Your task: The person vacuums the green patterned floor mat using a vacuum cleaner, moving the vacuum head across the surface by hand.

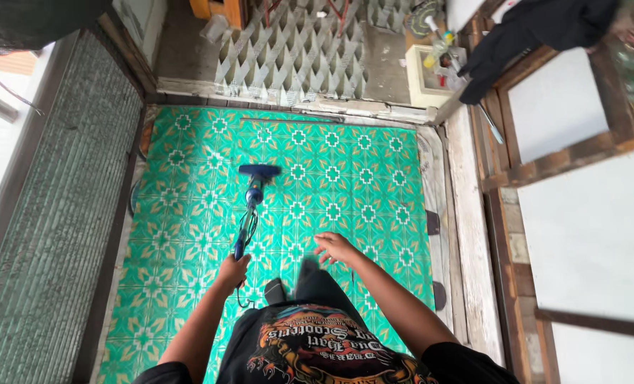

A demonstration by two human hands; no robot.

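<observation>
The left hand (232, 271) is closed in a fist around the handle of a blue stick vacuum (249, 206), whose shaft slopes away ahead of the hand down to its flat head (258, 171) resting on the floor covering; a dark cord (246, 227) hangs looped along the shaft just beyond the fist. The right hand (336, 247) hovers free beside it, fingers loosely spread, holding nothing, well apart from the vacuum. Under both hands lies a green patterned floor mat (345, 178). Beyond the vacuum head, past the mat's far edge, stands a grey lattice panel (295, 57). To the right of the right hand run worn wooden boards (473, 235).
</observation>
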